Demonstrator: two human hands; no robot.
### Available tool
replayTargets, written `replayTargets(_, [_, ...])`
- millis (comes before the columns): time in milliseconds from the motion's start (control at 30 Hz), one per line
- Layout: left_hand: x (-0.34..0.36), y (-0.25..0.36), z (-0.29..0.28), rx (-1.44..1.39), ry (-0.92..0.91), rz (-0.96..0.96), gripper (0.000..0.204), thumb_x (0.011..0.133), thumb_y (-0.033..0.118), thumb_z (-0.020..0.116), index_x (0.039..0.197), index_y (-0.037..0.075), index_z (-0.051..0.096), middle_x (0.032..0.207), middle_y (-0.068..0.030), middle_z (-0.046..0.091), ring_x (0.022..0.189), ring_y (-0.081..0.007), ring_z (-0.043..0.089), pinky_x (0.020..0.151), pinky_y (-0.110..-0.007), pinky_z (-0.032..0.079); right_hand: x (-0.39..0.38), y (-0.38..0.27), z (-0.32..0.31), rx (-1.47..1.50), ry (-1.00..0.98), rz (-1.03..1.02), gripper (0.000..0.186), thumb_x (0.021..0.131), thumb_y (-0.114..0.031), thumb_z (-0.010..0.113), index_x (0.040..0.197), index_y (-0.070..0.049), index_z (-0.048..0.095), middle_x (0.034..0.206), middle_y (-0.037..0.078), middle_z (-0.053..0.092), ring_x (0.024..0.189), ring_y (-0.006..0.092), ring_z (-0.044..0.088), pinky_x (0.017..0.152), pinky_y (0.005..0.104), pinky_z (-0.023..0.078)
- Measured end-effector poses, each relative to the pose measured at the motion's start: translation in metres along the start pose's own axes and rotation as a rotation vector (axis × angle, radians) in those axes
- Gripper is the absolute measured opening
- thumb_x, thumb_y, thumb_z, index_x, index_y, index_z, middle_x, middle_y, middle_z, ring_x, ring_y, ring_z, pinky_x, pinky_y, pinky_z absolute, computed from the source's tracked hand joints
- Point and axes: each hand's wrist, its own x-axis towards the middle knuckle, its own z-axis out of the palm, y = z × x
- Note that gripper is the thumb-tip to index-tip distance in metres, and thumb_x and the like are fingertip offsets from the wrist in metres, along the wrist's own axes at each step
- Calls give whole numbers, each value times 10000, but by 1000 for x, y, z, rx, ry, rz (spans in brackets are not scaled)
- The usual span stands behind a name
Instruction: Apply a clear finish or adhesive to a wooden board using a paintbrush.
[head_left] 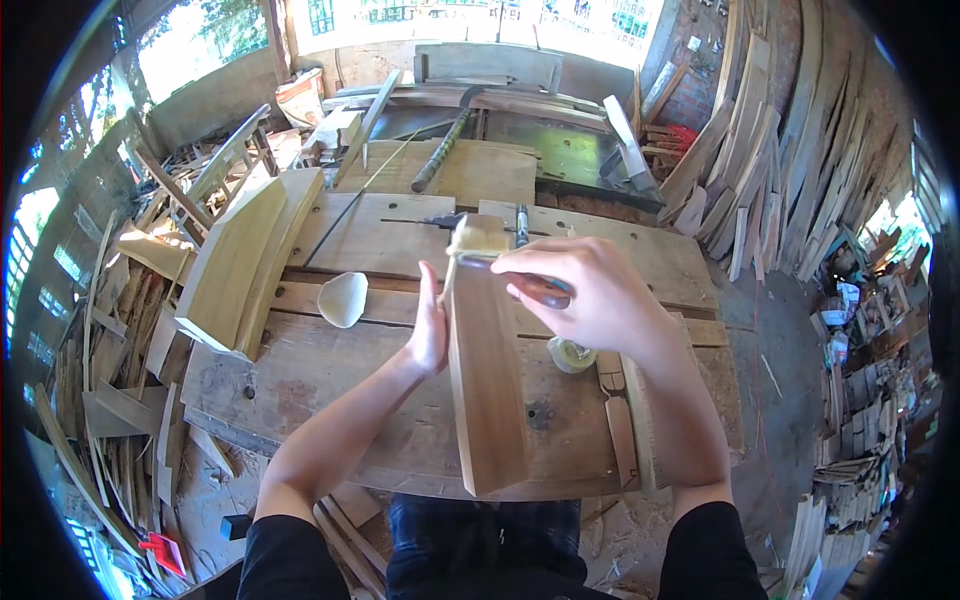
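My right hand [585, 278] grips a brown-handled tool [548, 292] across the far end of a long tan wooden board [488, 375] running away from me, my left hand [430, 332] unclenched alongside.

Left grip [432, 335] with one digit [428, 287] upright, right grip [565, 280] curled, both elbows [287, 488] bent.

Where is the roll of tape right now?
In the head view, the roll of tape lies on the workbench, right of centre, just right of the long wooden block and below the right hand in the picture.
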Motion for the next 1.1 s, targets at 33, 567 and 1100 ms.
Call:
replayTargets(33, [3, 1, 1, -11, 41, 26, 1055, 899, 881, 190, 1527, 65, 420, 1458, -98, 553, 1296, -205, 540, 1102, -380, 418, -1, -3, -2, 46, -58, -8, 222, 860, -67, 746, 1081, -63, 749, 964, 104, 767, 757, 238, 740, 677, 327, 575])
replayTargets(567, [8, 7, -8, -106, 106, 6, 1164, 805, 960, 260, 1403, -8, 505, 1283, -212, 628, 1190, -335, 629, 1029, -492, 511, -11, -20, -16, 436, -556, 47, 199, 889, -95, 707, 1079, -75, 760, 913, 108, 768, 779, 210, 719, 752, 326, 557])
replayTargets(1100, [10, 28, -20, -67, 179, 73, 1107, 818, 949, 270, 1383, 36, 538, 1191, -180, 644, 1018, -323, 660, 909, -502, 537, -11, -30, 40, 513, -1031, -46, 224, 900, -119, 714, 1109, -47, 748, 995, 100, 774, 879, 181, 733, 818, 312, 567])
